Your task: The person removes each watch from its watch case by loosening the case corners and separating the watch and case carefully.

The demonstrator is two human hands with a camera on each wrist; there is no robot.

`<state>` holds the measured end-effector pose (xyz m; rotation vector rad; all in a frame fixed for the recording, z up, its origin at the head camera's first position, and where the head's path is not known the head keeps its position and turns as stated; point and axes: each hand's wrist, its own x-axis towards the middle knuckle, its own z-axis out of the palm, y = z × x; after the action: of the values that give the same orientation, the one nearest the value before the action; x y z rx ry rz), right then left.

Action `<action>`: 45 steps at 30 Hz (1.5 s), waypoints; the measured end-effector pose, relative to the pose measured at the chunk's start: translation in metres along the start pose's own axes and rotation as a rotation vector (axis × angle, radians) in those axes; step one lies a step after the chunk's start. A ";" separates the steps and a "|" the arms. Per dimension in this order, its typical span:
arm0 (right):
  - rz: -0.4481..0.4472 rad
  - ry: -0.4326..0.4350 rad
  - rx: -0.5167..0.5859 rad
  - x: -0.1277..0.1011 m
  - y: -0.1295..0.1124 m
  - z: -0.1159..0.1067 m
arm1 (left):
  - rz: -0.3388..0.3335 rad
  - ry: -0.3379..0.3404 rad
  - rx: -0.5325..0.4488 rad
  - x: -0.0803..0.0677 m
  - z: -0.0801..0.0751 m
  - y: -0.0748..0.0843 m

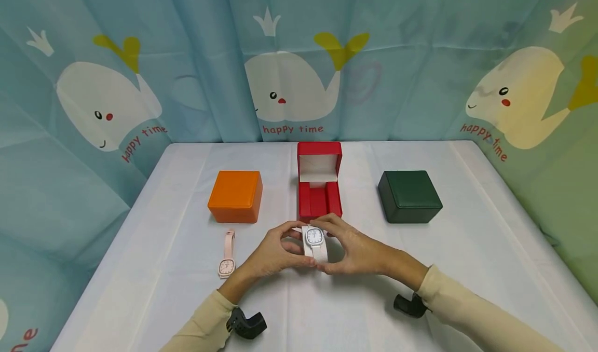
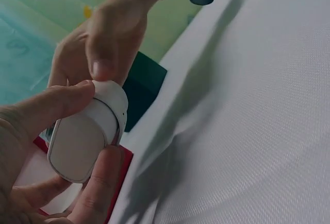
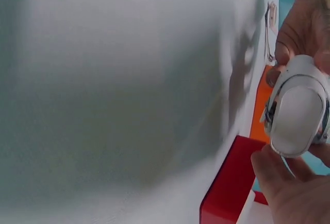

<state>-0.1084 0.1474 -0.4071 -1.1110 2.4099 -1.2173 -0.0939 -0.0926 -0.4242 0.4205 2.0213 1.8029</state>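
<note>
A pale blue-green curtain (image 1: 201, 82) with white whales, yellow tails and the red words "happy time" hangs behind the counter (image 1: 355, 315) and along both its sides. A white cloth covers the counter. A person's two arms, in cream sleeves (image 1: 481, 302), reach in from the near edge.

Three boxes stand in a row toward the far side: a closed dark green box (image 1: 411, 196) on the right, a red box (image 1: 320, 175) in the middle and a closed orange box (image 1: 235, 196) on the left. The red box is open, its white-lined lid upright at the back and a slot between two raised red sides within.

Just in front of the red box, the left grip (image 1: 275, 251) and the right grip (image 1: 357, 248) grasp one bundle between thumbs and fingers, one from each side. A black device (image 1: 249, 326) sits at the left wrist, another at the right.

The bundle is a white cushion (image 2: 77, 147), showing an oval end, with a white watch (image 1: 315, 238) strapped around it. In the head view the dial faces up toward the camera. A pink watch (image 1: 228, 258) lies on the cloth in front of the orange box, dial nearest the person, strap stretching away.
</note>
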 end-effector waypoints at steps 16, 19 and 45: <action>-0.019 0.079 -0.140 -0.003 -0.001 0.017 | 0.012 -0.020 0.025 -0.001 -0.001 -0.002; -0.025 0.077 -0.139 -0.004 -0.001 0.017 | 0.013 -0.028 0.023 -0.001 -0.001 -0.003; 0.075 -0.040 0.456 -0.003 0.022 -0.005 | -0.018 -0.191 -0.039 -0.003 -0.008 -0.001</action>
<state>-0.1199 0.1602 -0.4211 -0.8847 1.9767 -1.5912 -0.0947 -0.1014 -0.4239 0.5396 1.8521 1.7187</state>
